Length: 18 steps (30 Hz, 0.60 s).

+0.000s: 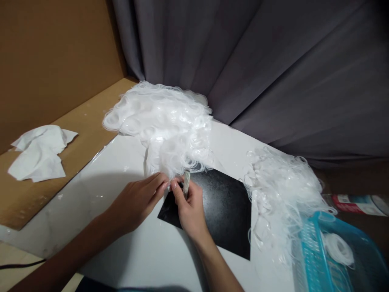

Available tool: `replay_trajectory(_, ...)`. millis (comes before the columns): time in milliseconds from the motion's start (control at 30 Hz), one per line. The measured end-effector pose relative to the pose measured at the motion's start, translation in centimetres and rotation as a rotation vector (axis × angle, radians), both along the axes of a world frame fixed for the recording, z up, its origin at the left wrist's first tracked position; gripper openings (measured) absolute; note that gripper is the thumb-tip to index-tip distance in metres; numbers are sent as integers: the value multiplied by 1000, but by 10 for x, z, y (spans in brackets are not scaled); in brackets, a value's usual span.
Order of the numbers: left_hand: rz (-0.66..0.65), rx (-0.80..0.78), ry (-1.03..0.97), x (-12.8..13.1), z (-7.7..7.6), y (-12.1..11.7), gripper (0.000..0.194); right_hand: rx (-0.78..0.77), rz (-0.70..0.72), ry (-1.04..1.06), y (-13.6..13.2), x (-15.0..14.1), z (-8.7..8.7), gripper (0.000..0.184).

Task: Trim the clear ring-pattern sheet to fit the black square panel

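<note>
My right hand (191, 209) is closed round a short, flat, silvery tool (186, 183) that stands up between thumb and fingers; its exact kind is unclear. Fingertips of my left hand (142, 198) are pinched together right beside the right thumb, and whatever they grip is too small to make out. Both hands meet over the left corner of a black mat (226, 211). Just beyond them lies a large heap of thin, translucent white rings (164, 117), whose near edge reaches the fingertips.
A second pile of translucent rings (279, 182) spreads on the right of the white table (121, 251). Beside it stands a blue plastic basket (316, 243) with a bundle of rings (338, 249). Crumpled white tissue (42, 154) lies on cardboard at left. A grey curtain (243, 61) hangs behind.
</note>
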State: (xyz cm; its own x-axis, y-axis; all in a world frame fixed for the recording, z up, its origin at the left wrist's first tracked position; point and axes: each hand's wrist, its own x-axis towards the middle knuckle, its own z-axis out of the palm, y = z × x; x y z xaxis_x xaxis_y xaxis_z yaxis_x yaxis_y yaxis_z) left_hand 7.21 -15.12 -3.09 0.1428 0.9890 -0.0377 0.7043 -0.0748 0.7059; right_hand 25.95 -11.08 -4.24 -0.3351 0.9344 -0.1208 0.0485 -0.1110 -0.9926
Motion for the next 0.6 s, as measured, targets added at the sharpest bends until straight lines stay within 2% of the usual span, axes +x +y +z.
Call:
replay_trajectory(167, 29, -41, -85, -1, 3, 1, 32, 11, 4, -18, 2, 0, 5, 30)
replay_trajectory(433, 98, -79, -208, 3, 20, 5, 35, -1, 2, -8, 4, 2, 6, 30)
replay_trajectory(600, 85, -103, -291, 2, 13, 6, 35, 4, 8, 62, 2, -1, 8, 24)
